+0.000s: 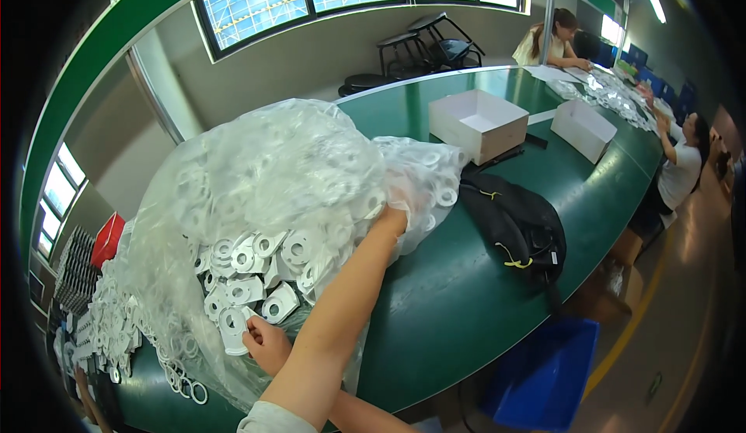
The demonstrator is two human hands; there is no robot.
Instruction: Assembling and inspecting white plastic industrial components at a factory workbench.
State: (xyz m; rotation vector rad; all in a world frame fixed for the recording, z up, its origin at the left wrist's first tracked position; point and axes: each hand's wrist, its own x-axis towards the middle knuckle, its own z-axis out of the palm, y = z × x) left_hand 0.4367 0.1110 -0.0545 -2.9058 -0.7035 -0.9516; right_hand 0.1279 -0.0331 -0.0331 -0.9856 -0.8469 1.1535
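A large clear plastic bag (272, 145) lies on the green table, filled with white flat parts (245, 258) that each have a round hole and one straight end. My arms cross in front of it. My left hand (402, 196) reaches to the bag's right side, under the cloudy film, which hides its fingers. Lower down, at the bag's opening, my right hand (268, 346) is closed with thumb and fingers on the edge of one white holed part (233, 329). Next to that part, more of the same kind lie heaped in the opening.
A black bag (517, 227) with yellow cords and two white boxes (478, 122) (583, 130) stand on the table (435, 309). Loose white parts (116, 316) pile up at left near a red bin (107, 239). A blue crate (544, 375) sits below the right edge. Two people work farther right.
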